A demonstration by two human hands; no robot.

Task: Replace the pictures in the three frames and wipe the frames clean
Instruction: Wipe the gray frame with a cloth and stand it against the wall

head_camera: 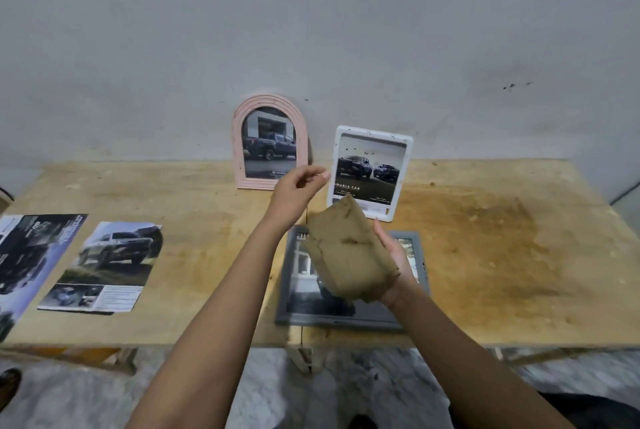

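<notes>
At the far left, flat on the wooden table (194, 193), a dark brochure sheet (31, 255), cut off by the edge of view. Just beside it, also flat, a loose print of a white truck (107, 266), well apart from all three frames. Further right, upright at the table's back edge against the grey wall (311, 30), a pink arched frame (270, 141) with a dark pickup picture in it. In front of its lower right corner, raised above the table, the left hand (298, 186): fingers loosely curled, thumb and forefinger close together, nothing seen between them. Next, near the pink one but not touching it, a white frame (370, 172), upright and leaning back, with a picture of two trucks and the words DOUBLE CAB. Below that, flat near the table's front edge, a grey frame (349, 317) with a picture inside, mostly hidden. Held over it, a folded brown cloth (349, 255), tilted; contact with the frame beneath impossible to tell. At the cloth's right edge, the right hand (394, 255), palm up, fingers cupped round the cloth and gripping it, thumb hidden. Further right, a broad brown stain (502, 238) on the bare wood.
</notes>
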